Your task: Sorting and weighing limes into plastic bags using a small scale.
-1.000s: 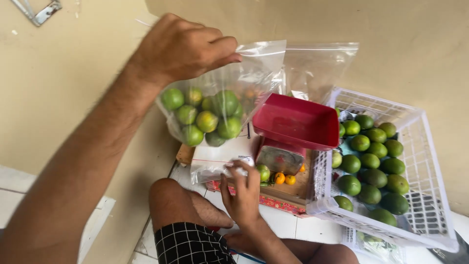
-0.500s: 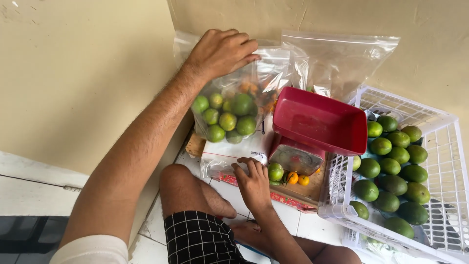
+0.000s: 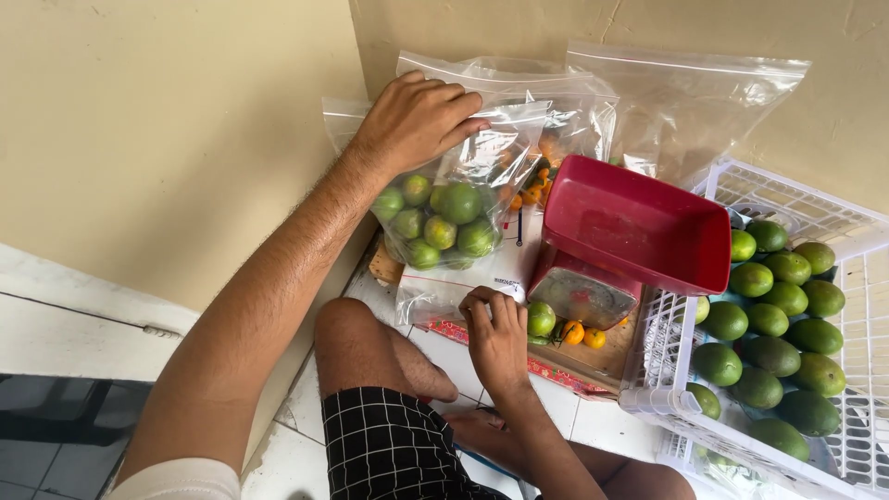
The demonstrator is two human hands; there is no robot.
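My left hand (image 3: 412, 120) grips the top of a clear zip bag (image 3: 444, 218) holding several green limes, pressed toward the wall corner. My right hand (image 3: 495, 335) pinches the bottom edge of a flat clear bag lying on the floor, beside a loose green lime (image 3: 541, 318). A red kitchen scale with a red tray (image 3: 634, 227) stands just right of both hands. Small orange fruits (image 3: 582, 333) lie at the scale's foot.
A white plastic basket (image 3: 787, 199) full of green limes sits at the right. More clear zip bags (image 3: 685, 102) lean against the beige wall behind the scale; one holds small orange fruits. My bare knee and checked shorts (image 3: 394, 444) are below, on white floor tiles.
My left hand has carried the bag of limes rightward and back against the wall corner. My right hand stays low on the flat bag's edge. The view has shifted left.
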